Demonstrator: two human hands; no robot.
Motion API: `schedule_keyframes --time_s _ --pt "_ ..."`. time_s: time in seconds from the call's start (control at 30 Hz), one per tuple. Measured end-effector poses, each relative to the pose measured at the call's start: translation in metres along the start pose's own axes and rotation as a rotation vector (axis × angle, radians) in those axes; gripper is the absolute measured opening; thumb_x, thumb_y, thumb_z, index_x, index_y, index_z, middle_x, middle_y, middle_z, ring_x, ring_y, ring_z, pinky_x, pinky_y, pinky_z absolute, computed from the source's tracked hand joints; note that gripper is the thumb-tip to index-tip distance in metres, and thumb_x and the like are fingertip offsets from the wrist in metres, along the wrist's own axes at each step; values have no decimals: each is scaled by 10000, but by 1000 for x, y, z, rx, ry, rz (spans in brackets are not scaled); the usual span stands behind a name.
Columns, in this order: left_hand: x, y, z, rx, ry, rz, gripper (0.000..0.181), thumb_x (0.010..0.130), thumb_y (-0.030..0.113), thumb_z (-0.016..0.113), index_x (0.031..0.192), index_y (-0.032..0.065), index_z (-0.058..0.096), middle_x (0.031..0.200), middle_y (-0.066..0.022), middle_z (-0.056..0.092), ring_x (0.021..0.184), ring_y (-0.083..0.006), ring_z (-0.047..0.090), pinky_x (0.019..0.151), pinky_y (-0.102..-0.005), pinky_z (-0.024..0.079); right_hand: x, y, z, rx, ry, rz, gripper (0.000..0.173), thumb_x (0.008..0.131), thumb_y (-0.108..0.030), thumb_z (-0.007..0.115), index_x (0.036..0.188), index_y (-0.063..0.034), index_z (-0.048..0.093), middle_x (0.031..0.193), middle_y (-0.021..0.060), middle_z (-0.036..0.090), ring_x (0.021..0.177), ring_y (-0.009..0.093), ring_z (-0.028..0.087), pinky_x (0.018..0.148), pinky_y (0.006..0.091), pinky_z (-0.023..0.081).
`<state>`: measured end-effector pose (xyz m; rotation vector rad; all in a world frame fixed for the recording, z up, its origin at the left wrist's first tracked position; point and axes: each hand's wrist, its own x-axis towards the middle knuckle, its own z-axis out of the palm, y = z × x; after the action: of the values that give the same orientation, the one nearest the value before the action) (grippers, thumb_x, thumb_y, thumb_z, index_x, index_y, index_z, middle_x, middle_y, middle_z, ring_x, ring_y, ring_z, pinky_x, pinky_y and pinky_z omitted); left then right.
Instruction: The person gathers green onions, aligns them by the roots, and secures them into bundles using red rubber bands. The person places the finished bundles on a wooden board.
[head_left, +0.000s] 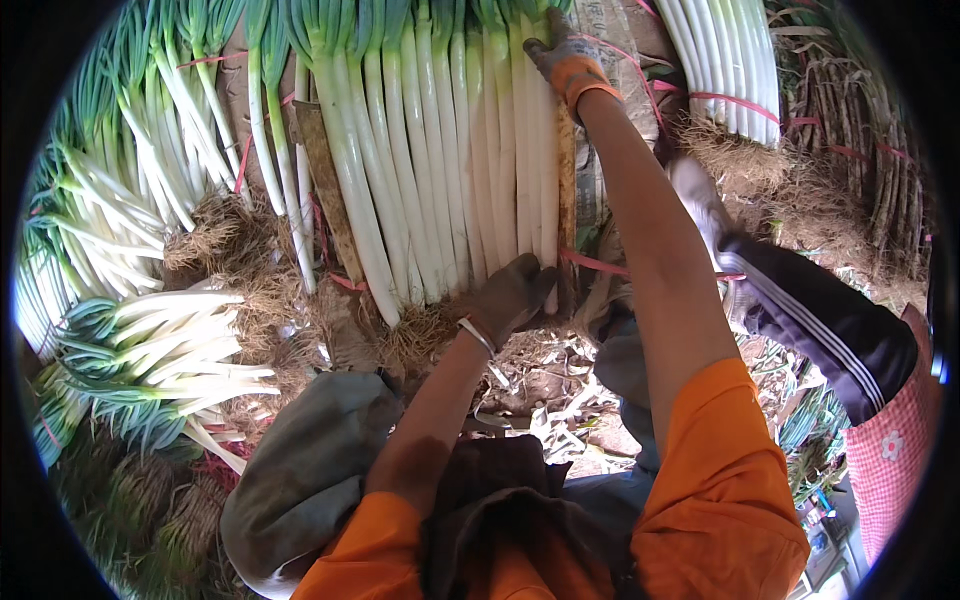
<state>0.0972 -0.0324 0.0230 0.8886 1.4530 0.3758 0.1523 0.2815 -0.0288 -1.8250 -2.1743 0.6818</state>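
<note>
A wide row of long white green onions (439, 165) lies side by side before me, leaves at the top and roots towards me. Low on the row, my gloved left hand (514, 292) closes around the root end of the rightmost stalk (549, 217). My right hand (566, 56), in a grey and orange glove, grips the same right edge higher up, where white turns green. Wooden slats flank the row, one at the left (326, 187) and one at the right (567, 180). Part of each hand's grip is hidden from above.
Loose green onions (187, 352) and rooty piles lie at the left. A tied bundle (724, 67) stands at the upper right, near unpeeled stalks (855, 120). Pink tape (600, 264) crosses by the right slat. Another person's leg (810, 322) is close on the right. Peelings (555, 375) litter the ground.
</note>
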Motion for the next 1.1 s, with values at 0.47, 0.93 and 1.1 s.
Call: schedule_keyframes --time_s 0.47,0.93,1.1 --pt "32 -49 16 -396 -42 -7 394 843 385 602 847 -8 632 705 -130 623 680 -207 614 647 -338 474 -58 -10 -26 219 30 -150 811 740 -314 688 1413 -63 312 1310 225 491 1188 368 494 974 403 413" --pt "20 -32 -3 376 -283 385 280 799 259 586 1039 118 620 1125 -143 594 1006 -332 589 854 -396 468 -200 -68 -6 -550 -181 -740 314 724 -273 642 1001 -128 616 1030 91 581 1097 319 482 1007 460 337" --pt "35 -3 -105 1052 -255 863 215 781 235 628 917 69 625 895 -110 655 824 -292 633 724 -409 501 -216 -28 23 -521 -326 -874 214 708 -275 640 859 -133 691 984 72 619 1053 291 513 978 431 363"
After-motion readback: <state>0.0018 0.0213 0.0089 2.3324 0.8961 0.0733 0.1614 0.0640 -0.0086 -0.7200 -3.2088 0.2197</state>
